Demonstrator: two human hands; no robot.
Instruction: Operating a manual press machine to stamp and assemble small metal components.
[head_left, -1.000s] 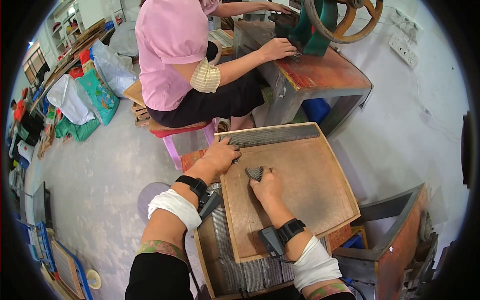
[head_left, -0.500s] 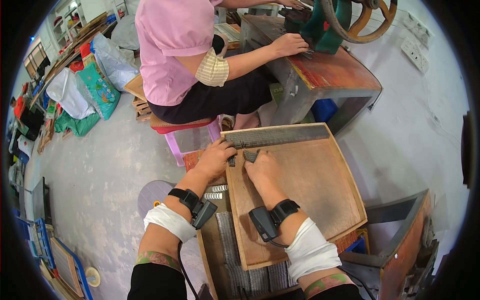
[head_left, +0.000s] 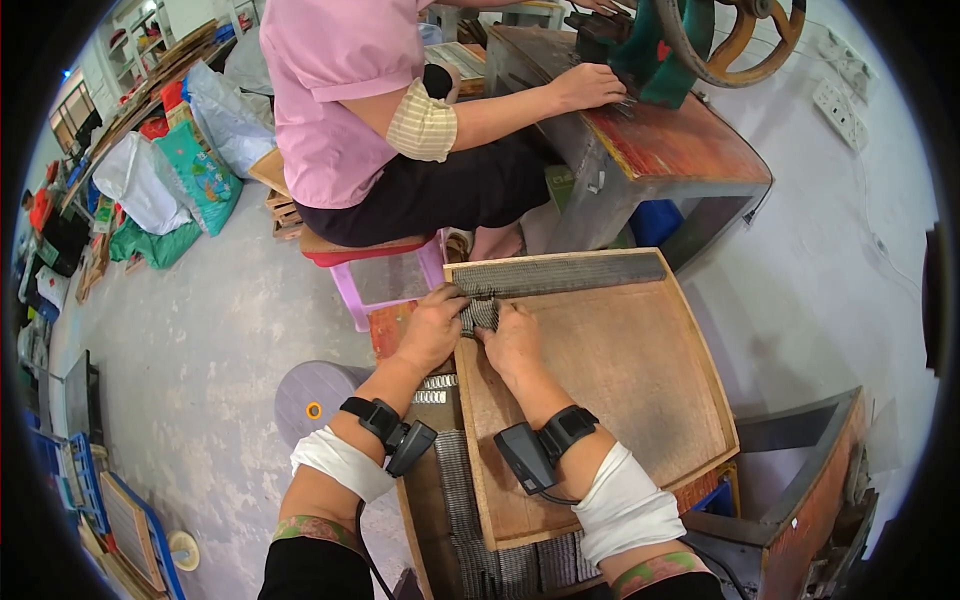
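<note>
Across the workroom stretches a worn grey floor (head_left: 190, 370), and on its far side a seated co-worker in a pink top (head_left: 335, 120) bends toward a red-topped bench (head_left: 680, 150), near hand resting beside a green machine (head_left: 652, 60) with a big wheel. Nearer the person lies a shallow wooden tray (head_left: 610, 400), set at a slant, its near part overlapping a lower tray (head_left: 412, 535) that holds columns of ribbed grey metal pieces (head_left: 460, 490). A round grey disc (head_left: 305, 390) with an orange ring at its centre is left of the trays. Along the upper tray's far wall runs a tight row of dark metal pieces (head_left: 570, 274).

At the far left corner of that tray the person's two hands meet. The right hand (head_left: 515, 343) is closed, thumb and fingers pinching a small ribbed block of metal pieces (head_left: 485, 314), which sits just short of the row's left end. The left hand (head_left: 436, 322) is partly curled, fingertips at the block's left side; whether it grips cannot be told. Smallest are the bright silver pieces (head_left: 432, 397) beside the upper tray's left edge.
</note>
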